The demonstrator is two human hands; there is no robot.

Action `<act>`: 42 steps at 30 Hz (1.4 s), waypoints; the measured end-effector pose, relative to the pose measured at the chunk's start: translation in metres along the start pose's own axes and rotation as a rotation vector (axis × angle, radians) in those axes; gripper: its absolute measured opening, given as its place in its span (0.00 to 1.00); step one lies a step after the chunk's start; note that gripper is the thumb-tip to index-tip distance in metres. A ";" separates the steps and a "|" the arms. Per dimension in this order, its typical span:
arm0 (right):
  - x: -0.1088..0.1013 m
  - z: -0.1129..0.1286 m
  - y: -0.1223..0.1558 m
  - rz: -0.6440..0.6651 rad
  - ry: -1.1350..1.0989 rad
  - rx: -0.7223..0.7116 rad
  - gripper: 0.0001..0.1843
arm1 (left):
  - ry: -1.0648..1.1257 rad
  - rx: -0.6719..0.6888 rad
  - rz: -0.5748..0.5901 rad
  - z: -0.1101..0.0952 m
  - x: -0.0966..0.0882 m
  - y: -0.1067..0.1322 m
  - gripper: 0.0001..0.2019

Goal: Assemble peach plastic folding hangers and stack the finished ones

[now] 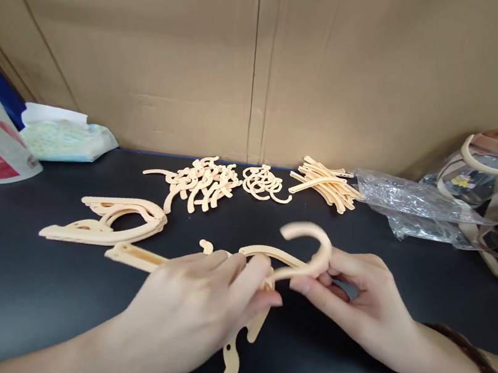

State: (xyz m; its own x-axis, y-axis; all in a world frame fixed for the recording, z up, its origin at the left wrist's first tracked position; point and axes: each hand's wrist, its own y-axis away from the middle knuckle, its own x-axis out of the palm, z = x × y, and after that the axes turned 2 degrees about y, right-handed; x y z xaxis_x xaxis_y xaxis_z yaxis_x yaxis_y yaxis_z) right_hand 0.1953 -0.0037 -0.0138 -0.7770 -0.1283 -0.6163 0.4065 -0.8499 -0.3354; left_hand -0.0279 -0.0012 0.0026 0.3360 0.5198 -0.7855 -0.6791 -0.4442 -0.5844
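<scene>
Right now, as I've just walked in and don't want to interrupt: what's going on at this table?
A person is handling a beige plastic hanger with both bare hands. The left hand grips its arms, while the right hand pinches the base of its hook. To the left, similar hangers lie stacked on the black table, and piles of loose beige parts sit along the back.
</scene>
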 end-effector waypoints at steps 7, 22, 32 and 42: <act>-0.007 -0.016 -0.013 -0.045 0.512 -0.259 0.13 | 0.506 -0.530 -0.086 0.028 -0.021 -0.011 0.13; -0.010 -0.026 -0.021 0.141 0.484 -0.217 0.14 | 1.532 -1.169 0.129 0.023 0.003 0.006 0.15; -0.016 -0.020 -0.020 0.161 0.336 -0.266 0.11 | 1.400 -0.955 0.323 0.015 -0.005 0.000 0.28; -0.017 -0.024 -0.021 0.068 0.294 -0.356 0.11 | 1.820 -1.134 0.497 0.025 -0.009 -0.008 0.14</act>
State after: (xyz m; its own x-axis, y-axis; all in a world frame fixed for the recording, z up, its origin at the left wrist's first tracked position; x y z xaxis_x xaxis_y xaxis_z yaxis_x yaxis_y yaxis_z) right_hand 0.2118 0.0287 -0.0133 -0.5944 0.0159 -0.8040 0.6317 -0.6095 -0.4790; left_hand -0.0424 0.0159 0.0195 0.8360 -0.4901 0.2468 -0.5486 -0.7545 0.3603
